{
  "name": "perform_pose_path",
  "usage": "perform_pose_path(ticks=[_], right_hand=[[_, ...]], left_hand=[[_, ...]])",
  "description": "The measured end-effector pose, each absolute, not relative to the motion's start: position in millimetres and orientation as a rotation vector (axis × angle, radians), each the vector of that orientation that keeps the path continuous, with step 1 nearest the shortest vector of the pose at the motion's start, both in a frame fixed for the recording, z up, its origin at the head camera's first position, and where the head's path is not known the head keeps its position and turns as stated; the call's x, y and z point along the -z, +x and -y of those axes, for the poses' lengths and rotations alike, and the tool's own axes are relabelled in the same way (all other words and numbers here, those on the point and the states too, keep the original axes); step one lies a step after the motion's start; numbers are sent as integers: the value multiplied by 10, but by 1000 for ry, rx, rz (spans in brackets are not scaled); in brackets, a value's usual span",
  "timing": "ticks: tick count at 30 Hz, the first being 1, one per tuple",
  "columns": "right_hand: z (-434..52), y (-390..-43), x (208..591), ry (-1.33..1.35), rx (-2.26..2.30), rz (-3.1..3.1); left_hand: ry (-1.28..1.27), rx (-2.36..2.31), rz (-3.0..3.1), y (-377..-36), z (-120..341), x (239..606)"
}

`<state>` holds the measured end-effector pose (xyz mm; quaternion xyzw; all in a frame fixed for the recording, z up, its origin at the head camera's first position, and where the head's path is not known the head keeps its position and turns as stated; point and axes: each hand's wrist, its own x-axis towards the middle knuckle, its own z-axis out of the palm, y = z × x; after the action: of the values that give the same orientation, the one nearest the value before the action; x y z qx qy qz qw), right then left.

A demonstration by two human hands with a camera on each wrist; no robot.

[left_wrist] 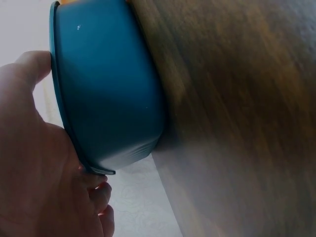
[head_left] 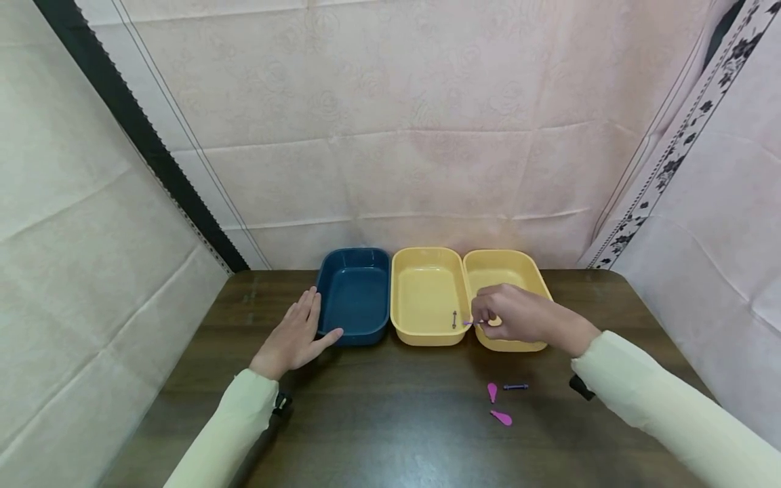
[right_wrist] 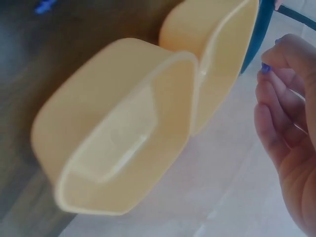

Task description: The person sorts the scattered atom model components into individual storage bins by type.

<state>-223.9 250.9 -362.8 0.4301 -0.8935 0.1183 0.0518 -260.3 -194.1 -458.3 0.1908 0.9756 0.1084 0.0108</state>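
Purple pin [right_wrist: 265,68], pinched in your right hand [head_left: 506,313]; likely light, stiff, slick; take it mid-shaft. Your left hand [head_left: 295,337] lies straight-fingered against the blue tray [head_left: 356,298]. Three pins: one held, second pin [head_left: 454,319] in the yellow tray [head_left: 427,288] left of the grip, third pin [head_left: 516,387] nearer you, by two magenta teardrops [head_left: 502,418]. Two yellow trays, one blue.

- A small purple piece [head_left: 468,323] is poking from the right hand [head_left: 509,313]'s pinch by the middle yellow bin [head_left: 427,338].
- A blue bin [head_left: 356,295] is standing upright, touching the left hand [head_left: 296,337].
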Motion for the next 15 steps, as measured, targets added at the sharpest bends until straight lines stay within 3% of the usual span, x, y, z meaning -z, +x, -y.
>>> perform_pose_path(ticks=[15], right_hand=[[-2125, -2606, 3684, 1319, -344, 2730]], left_hand=[[586, -316, -3052, -2582, 1932, 4573]])
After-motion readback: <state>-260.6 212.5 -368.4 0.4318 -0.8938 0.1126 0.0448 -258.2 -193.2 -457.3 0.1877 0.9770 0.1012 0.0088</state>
